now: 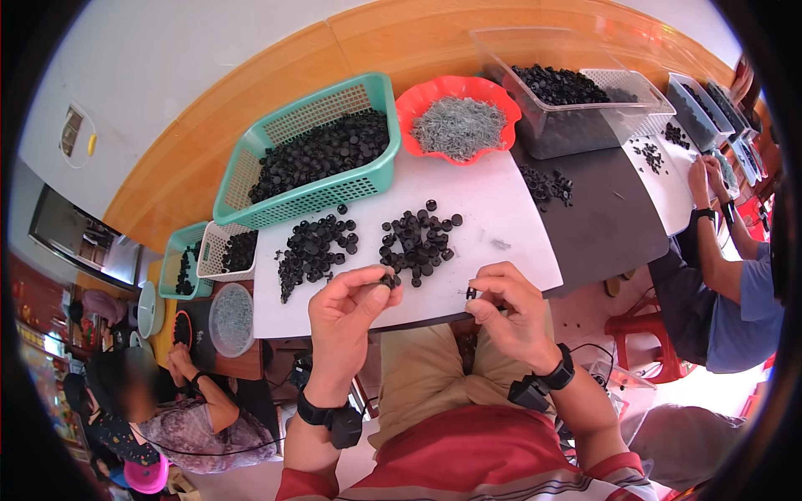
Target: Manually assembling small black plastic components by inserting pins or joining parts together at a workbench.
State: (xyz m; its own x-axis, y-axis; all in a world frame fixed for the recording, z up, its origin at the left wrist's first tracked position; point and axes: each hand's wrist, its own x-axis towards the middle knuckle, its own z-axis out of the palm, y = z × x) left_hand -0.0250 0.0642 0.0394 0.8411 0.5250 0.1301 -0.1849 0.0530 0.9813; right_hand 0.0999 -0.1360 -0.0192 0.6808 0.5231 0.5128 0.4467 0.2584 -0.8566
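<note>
My left hand (pixel 349 302) is raised over the table's front edge. Thumb and fingers pinch a small black round plastic part (pixel 388 282). To its right, my right hand (pixel 508 302) grips a small black plastic piece (pixel 471 293) between thumb and fingertips; a thin metal pin seems to stick out of it to the left. The two hands are apart. Beyond them, on the white tabletop (pixel 501 213), lie two loose heaps of black parts: a left heap (pixel 311 250) and a right heap of round caps (pixel 418 242).
Behind the heaps stand a green basket (pixel 242 163) of black caps, a red scalloped bowl (pixel 409 92) of metal pins and a clear bin (pixel 568 134). A white basket (pixel 219 242) and a tub of pins (pixel 231 321) are at left. People sit working on both sides.
</note>
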